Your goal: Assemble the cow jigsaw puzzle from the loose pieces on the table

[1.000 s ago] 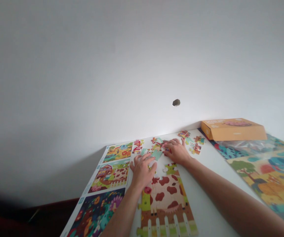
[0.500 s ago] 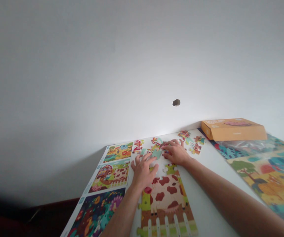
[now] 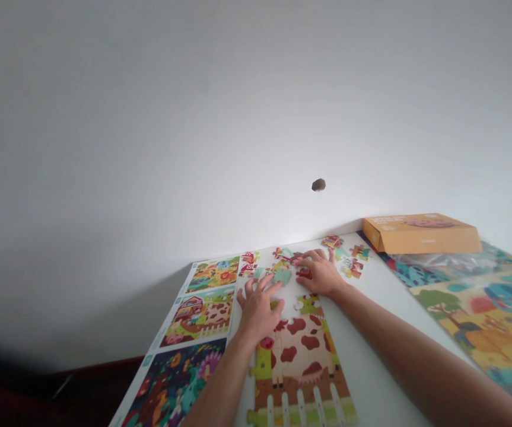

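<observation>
A partly joined jigsaw puzzle with a spotted cow and a white fence lies on the white table. Just past its upper left part, my left hand rests with fingers spread, its fingertips close to a pale green puzzle piece. My right hand reaches over loose pieces farther up. Its fingers are apart and curved around a red puzzle piece, which shows between them; whether they touch it is hard to see. A green puzzle piece sits at the top edge of the joined part.
Along the left lies a picture sheet with several printed scenes. Red barn pieces and other loose pieces lie near the wall. At right, an orange box stands beyond a plastic bag and an animal puzzle.
My right hand has shifted slightly to the right, and more of the red piece shows between its fingers. My left hand has stayed nearly still.
</observation>
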`<action>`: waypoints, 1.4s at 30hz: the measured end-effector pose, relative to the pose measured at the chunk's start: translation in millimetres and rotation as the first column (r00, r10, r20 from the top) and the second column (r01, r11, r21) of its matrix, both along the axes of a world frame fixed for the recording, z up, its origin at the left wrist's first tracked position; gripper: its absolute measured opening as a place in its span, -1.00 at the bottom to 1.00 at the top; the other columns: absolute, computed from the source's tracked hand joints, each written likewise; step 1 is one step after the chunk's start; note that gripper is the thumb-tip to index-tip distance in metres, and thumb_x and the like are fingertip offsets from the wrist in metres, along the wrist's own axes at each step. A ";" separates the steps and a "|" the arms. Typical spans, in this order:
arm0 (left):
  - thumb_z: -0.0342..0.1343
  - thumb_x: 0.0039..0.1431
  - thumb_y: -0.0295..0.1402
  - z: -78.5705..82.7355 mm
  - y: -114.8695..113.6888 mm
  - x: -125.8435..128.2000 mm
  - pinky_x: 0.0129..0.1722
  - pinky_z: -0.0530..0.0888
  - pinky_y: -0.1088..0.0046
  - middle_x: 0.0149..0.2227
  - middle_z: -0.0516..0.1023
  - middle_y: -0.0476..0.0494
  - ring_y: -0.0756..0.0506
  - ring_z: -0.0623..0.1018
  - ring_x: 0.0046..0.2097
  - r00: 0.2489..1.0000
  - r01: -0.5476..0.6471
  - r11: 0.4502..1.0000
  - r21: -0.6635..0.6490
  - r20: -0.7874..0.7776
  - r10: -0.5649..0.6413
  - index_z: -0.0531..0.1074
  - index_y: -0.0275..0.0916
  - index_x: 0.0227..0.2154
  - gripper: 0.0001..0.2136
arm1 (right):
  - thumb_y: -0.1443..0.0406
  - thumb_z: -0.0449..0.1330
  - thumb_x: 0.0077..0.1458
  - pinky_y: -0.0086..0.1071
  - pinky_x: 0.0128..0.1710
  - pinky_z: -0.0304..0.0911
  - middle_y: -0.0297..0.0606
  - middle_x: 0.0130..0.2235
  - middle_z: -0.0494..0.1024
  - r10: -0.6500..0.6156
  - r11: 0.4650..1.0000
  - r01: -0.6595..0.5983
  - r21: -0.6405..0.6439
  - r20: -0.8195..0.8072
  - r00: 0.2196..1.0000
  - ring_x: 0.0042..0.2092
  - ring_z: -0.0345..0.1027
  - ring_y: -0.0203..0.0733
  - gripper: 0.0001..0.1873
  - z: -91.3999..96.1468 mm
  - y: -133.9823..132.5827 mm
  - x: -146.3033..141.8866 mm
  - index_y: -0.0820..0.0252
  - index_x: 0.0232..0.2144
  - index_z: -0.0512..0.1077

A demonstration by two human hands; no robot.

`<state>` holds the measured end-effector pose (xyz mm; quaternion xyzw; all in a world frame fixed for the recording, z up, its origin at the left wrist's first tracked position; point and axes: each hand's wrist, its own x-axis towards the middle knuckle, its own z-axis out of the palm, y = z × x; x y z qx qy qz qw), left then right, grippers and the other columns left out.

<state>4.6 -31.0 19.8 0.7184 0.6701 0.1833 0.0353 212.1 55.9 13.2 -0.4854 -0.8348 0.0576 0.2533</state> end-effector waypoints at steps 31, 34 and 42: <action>0.16 0.15 -0.34 11.8 -12.1 3.7 0.30 -0.02 -0.17 0.32 0.25 0.10 -0.37 0.09 0.34 0.941 0.338 0.940 -0.039 0.031 -0.337 0.52 0.22 0.00 -0.63 | 0.13 0.14 0.18 0.09 0.18 -0.08 -0.05 -0.07 0.54 -0.281 0.960 0.281 -0.010 0.026 0.959 0.03 0.32 0.12 -0.67 4.1 -0.2 -1.5 0.13 -0.08 0.51; 0.16 0.15 -0.34 11.7 -12.5 3.5 0.30 -0.01 -0.16 0.31 0.27 0.09 -0.37 0.10 0.33 0.942 0.336 0.941 -0.041 0.031 -0.335 0.53 0.22 -0.01 -0.63 | 0.15 0.15 0.17 0.06 0.20 -0.08 -0.08 -0.07 0.55 -0.216 0.975 0.217 -0.052 0.026 0.976 0.03 0.34 0.09 -0.67 3.3 0.6 -0.7 0.10 -0.06 0.50; 0.14 0.16 -0.29 5.2 -6.9 2.8 0.28 0.06 -0.07 0.23 0.39 -0.02 -0.33 0.19 0.29 0.972 0.231 0.973 0.013 0.032 -0.231 0.43 0.07 0.13 -0.56 | 0.36 0.10 0.14 0.07 0.22 -0.14 -0.20 -0.08 0.60 -0.101 0.994 0.101 -0.046 -0.013 0.995 0.03 0.35 0.01 -0.66 0.6 3.1 -0.1 0.06 -0.05 0.50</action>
